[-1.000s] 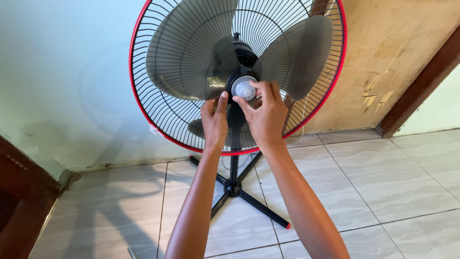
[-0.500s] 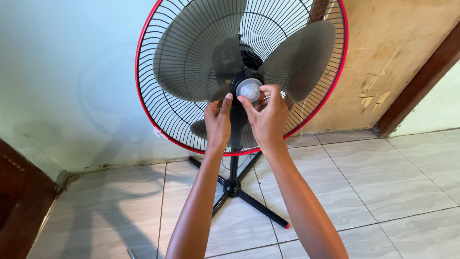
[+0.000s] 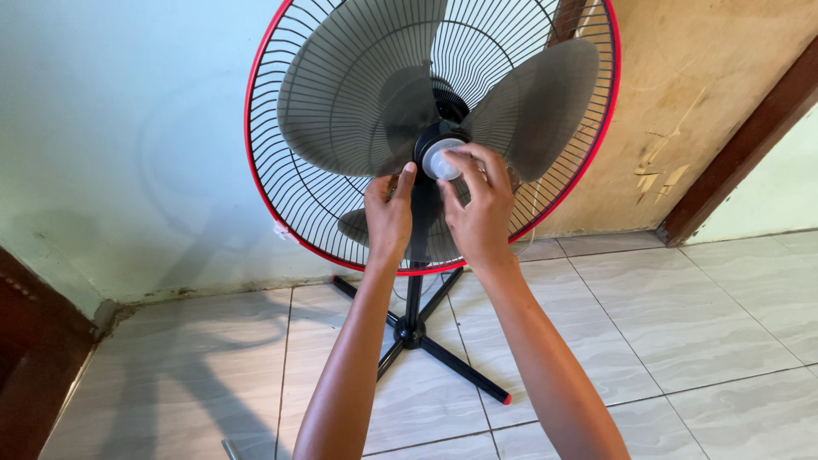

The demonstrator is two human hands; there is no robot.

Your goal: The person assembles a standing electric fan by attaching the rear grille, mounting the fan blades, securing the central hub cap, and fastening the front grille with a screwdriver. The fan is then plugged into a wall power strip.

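A standing fan with a red-rimmed black wire rear guard (image 3: pixel 290 196) faces me with no front grille over it. Its grey translucent blades (image 3: pixel 358 94) sit on a black hub. My right hand (image 3: pixel 481 204) pinches the round clear-white cap (image 3: pixel 436 160) at the hub's centre with fingers and thumb. My left hand (image 3: pixel 388 213) holds the lower blade beside the hub, thumb pointing up. The fan's black pole and cross base (image 3: pixel 413 332) stand on the tiles below my forearms.
A pale green wall (image 3: pixel 128 153) is behind the fan, a worn tan wall (image 3: pixel 707 94) to its right with a brown door frame (image 3: pixel 741 145). Light floor tiles (image 3: pixel 699 324) spread in front. Dark wood (image 3: pixel 34 358) sits at the left edge.
The view has drifted, so the fan sits slightly further right. My right fingers have shifted around the clear cap, now covering more of it. My left hand stays on the blade.
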